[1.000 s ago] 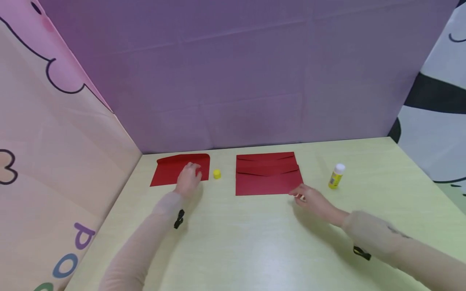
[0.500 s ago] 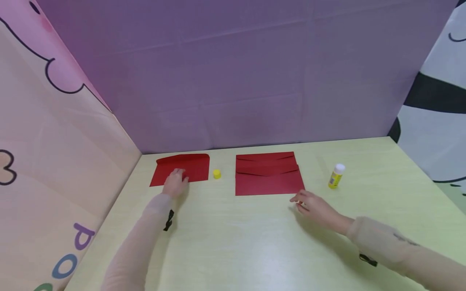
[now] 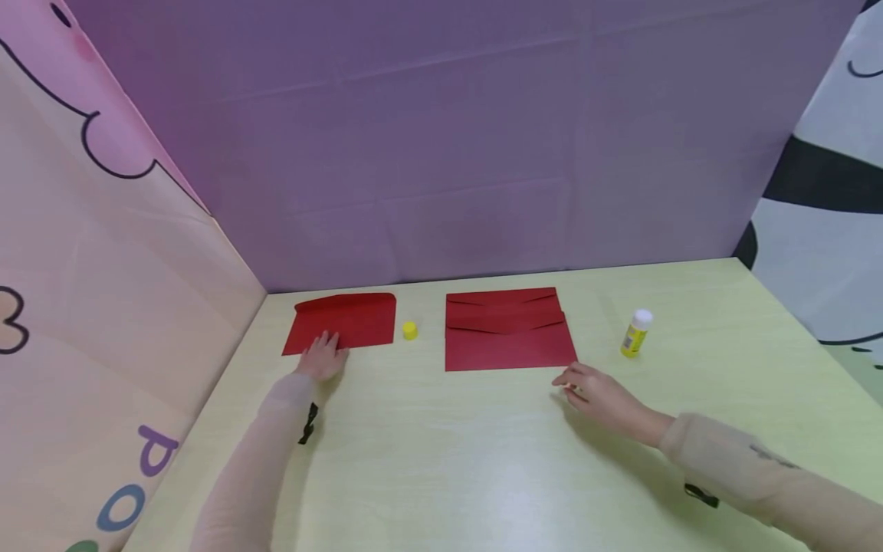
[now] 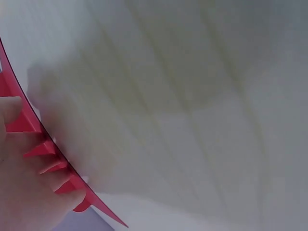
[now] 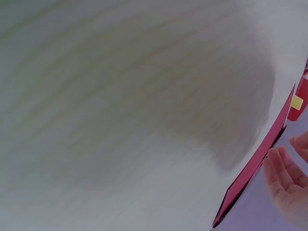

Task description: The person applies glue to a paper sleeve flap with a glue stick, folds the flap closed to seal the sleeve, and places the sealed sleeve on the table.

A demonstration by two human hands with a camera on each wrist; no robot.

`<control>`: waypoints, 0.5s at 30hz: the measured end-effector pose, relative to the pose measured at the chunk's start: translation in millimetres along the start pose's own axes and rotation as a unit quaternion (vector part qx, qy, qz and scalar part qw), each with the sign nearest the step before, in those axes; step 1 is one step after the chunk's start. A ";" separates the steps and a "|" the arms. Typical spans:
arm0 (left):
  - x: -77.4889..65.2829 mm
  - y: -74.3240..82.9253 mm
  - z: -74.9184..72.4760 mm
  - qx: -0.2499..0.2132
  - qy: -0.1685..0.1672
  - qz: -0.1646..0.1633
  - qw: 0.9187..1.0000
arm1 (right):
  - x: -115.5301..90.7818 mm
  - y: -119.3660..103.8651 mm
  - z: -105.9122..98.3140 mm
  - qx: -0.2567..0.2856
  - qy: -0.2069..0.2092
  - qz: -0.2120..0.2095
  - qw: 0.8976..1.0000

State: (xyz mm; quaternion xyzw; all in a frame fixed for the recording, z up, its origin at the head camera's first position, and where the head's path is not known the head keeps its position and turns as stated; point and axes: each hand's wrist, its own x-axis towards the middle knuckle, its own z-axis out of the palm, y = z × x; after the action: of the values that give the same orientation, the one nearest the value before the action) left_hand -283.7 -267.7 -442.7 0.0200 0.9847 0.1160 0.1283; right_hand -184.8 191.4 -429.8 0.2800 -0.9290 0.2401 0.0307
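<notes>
My left hand (image 3: 322, 358) lies at the near edge of a red envelope (image 3: 355, 322) at the back left of the table, its fingertips over the paper. That envelope's far edge curls up a little. In the left wrist view, the spread fingers (image 4: 53, 180) overlap the red paper. My right hand (image 3: 603, 395) hovers, fingers loosely bent and holding nothing, just off the near right corner of two overlapping red envelopes (image 3: 507, 350). The right wrist view has this hand (image 5: 288, 180) beside the red paper (image 5: 255, 161).
A small yellow cap (image 3: 410, 330) stands between the left envelope and the overlapping pair. To the right is an upright glue stick (image 3: 636, 333) with a white top and yellow body. A purple cloth wall (image 3: 441, 153) borders the table (image 3: 441, 460) at the back.
My left hand has drawn back left and toward me, from the middle of the left envelope to its near edge, fingers straightening. The right hand has moved slightly nearer, off the envelope corner.
</notes>
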 end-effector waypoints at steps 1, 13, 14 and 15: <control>-0.3 -0.2 0.1 0.003 0.003 0.001 1.000 | -0.1 0.0 -0.2 0.000 -0.001 0.001 1.000; -11.2 0.2 -0.2 0.054 0.068 0.015 0.996 | -2.0 1.1 -0.5 0.004 -0.010 0.006 1.000; -12.1 0.3 0.5 0.059 0.070 0.018 0.996 | -2.2 1.3 -0.4 0.002 -0.009 0.004 1.000; -12.7 0.2 1.5 0.066 0.070 0.020 0.995 | -2.3 1.5 -0.2 0.000 -0.008 0.004 1.000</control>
State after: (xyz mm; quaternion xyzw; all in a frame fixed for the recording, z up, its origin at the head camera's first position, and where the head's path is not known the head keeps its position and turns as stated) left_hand -271.1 -268.0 -440.9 0.0396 0.9962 0.0546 0.0548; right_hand -183.8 193.8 -430.7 0.2784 -0.9303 0.2380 0.0223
